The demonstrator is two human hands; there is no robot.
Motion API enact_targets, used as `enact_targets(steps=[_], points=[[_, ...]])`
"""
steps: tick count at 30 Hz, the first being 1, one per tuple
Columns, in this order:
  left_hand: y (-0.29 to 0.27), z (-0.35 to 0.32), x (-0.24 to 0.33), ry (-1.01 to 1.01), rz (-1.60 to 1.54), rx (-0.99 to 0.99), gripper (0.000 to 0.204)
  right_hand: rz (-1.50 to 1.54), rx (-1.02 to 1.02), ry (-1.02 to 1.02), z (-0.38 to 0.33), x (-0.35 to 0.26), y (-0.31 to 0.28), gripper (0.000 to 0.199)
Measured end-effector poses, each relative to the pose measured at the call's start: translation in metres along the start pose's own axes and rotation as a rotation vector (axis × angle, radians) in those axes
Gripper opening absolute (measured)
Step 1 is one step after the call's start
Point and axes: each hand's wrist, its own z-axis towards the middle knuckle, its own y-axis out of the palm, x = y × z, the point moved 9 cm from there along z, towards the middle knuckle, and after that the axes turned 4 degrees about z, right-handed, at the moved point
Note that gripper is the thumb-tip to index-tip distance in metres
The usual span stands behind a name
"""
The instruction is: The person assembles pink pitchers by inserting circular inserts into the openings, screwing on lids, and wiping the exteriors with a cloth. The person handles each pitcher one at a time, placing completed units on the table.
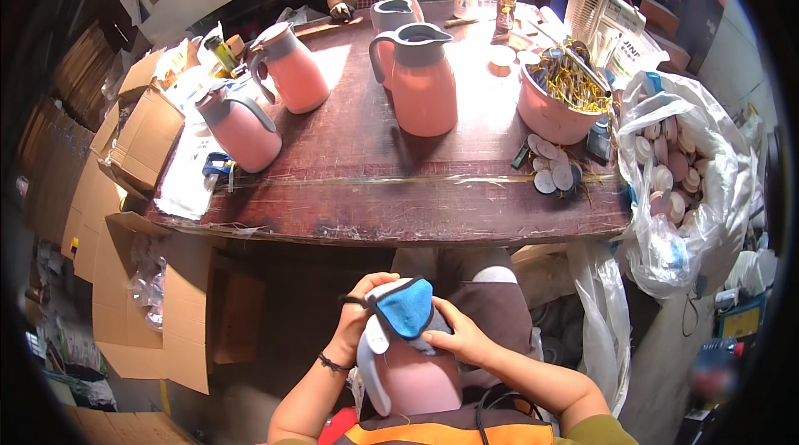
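Cradling a pink jug point(420, 383) at my lap, below the near edge of the table point(333, 200), I have both hands closed about its top. My left fingers point(372, 282) curl round the left side, above its grey handle point(372, 374); my right fingers point(441, 340) hold the top from the right, thumb and forefinger a little apart. Between them a blue cloth point(405, 309) with black edging covers part of the top. Five more pink jugs point(426, 91) stand on the table, three lined up at the middle and two at left. Over to the right, a pink tub point(549, 116) of gold strands sits behind some round discs point(551, 169), and a clear bag point(662, 262) bulges with more.
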Motion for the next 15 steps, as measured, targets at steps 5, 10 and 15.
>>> enact_targets(steps=[5, 10, 15], points=[[-0.006, 0.013, -0.011, -0.034, 0.044, 0.067, 0.038, -0.257, 0.207, -0.121, 0.001, -0.038, 0.005, 0.094], [-0.007, 0.009, -0.003, 0.05, 0.116, 0.004, 0.043, 0.129, 0.003, -0.036, 0.001, 0.0, 0.0, 0.088], [-0.009, 0.009, -0.016, -0.066, -0.046, 0.134, 0.036, -0.202, 0.149, -0.016, 0.01, -0.024, 0.005, 0.079]])
